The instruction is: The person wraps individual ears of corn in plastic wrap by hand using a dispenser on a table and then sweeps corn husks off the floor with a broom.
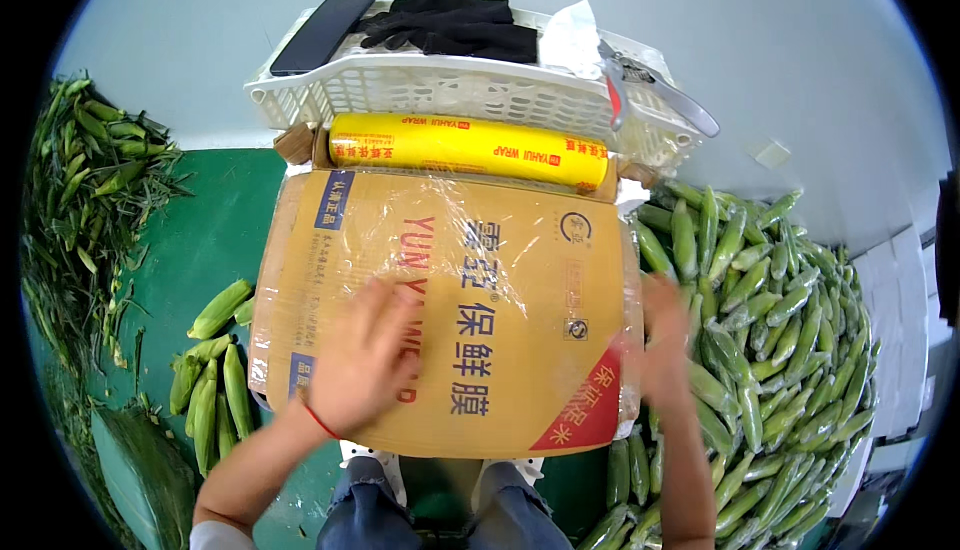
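A brown cardboard box [420, 250] lies in front of me, its flat top covered with clear film. A yellow roll of plastic wrap [470, 150] sits along its far edge. My left hand [360, 360] is over the left part of the cardboard, smeared by motion, and nothing shows in it. At the right edge of the box, beside the wrapped corn, is my right hand [662, 335], also blurred. How its fingers are set does not show. Several ears of unwrapped corn [236, 390] in green husks lie left of the box.
Film-wrapped corn [780, 340] is heaped at the right. Loose husks [90, 170] pile up at the far left, near a green plastic-like bundle [145, 470]. Behind the roll, a white basket [400, 90] carries a phone [322, 35], black gloves [450, 28], white tissue [570, 40] and a metal tool [665, 90].
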Demonstrator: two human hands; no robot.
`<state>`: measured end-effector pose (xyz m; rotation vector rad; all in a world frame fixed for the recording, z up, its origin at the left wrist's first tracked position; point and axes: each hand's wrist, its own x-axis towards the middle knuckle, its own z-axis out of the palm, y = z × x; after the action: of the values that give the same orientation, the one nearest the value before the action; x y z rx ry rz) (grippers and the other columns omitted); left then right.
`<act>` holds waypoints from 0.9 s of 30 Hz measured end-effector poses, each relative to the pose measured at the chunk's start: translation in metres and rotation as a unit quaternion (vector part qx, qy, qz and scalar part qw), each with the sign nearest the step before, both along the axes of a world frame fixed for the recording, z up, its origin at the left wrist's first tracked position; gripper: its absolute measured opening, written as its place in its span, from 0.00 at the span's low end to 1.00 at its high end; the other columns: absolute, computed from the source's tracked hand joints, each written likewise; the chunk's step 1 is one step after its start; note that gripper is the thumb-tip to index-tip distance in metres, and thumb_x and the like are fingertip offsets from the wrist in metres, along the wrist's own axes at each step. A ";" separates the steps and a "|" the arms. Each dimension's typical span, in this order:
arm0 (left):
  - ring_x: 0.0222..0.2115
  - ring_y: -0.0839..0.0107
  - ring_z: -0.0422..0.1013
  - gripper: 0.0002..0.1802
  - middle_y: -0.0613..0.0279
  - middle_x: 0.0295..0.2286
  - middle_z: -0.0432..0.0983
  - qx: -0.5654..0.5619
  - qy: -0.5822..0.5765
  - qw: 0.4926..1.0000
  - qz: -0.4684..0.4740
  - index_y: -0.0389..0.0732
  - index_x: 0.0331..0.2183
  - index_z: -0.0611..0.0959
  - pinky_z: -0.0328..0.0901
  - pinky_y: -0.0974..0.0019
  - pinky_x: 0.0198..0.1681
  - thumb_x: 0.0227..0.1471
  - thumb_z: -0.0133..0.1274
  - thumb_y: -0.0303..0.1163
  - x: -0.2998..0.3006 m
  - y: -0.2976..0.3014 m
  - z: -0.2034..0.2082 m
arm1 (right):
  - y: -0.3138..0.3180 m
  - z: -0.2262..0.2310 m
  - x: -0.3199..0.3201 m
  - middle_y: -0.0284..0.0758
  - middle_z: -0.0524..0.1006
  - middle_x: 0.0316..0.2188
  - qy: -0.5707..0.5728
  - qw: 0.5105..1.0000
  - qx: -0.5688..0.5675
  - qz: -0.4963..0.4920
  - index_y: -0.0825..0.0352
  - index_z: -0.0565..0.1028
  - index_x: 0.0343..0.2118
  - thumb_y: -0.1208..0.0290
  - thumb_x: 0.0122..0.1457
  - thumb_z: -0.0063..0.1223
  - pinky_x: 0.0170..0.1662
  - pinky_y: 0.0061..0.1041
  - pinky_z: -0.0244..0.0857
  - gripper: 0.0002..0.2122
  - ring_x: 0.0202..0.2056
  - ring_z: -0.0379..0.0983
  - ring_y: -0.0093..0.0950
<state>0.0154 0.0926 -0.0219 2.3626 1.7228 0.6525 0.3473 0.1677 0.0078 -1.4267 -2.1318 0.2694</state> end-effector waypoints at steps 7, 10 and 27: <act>0.36 0.53 0.72 0.09 0.54 0.32 0.75 0.086 0.012 0.996 0.006 0.39 0.32 0.74 0.67 0.57 0.39 0.47 0.56 0.27 -0.105 0.095 -0.014 | 0.042 -0.031 -0.079 0.40 0.73 0.36 -0.077 0.992 0.039 0.095 0.66 0.75 0.33 0.72 0.53 0.54 0.43 0.36 0.63 0.06 0.39 0.67 0.40; 0.26 0.57 0.73 0.05 0.55 0.25 0.74 0.152 -0.053 0.983 0.092 0.40 0.28 0.72 0.66 0.58 0.24 0.48 0.53 0.26 -0.129 0.059 0.007 | 0.006 -0.028 -0.065 0.37 0.73 0.31 0.102 0.970 -0.202 -0.091 0.69 0.73 0.37 0.72 0.59 0.48 0.45 0.30 0.62 0.07 0.36 0.70 0.32; 0.42 0.49 0.68 0.38 0.48 0.43 0.69 -0.144 0.000 0.780 0.610 0.40 0.51 0.67 0.65 0.55 0.48 0.37 0.65 0.30 -0.269 -0.256 -0.238 | -0.126 -0.012 -0.023 0.38 0.73 0.23 -0.050 0.961 -0.268 0.052 0.70 0.71 0.32 0.75 0.61 0.45 0.30 0.25 0.66 0.05 0.24 0.71 0.26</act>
<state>-0.2535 -0.1630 -0.2604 0.7768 2.9400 0.4024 0.3240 0.0422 -0.0039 -1.6428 -2.3264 0.8898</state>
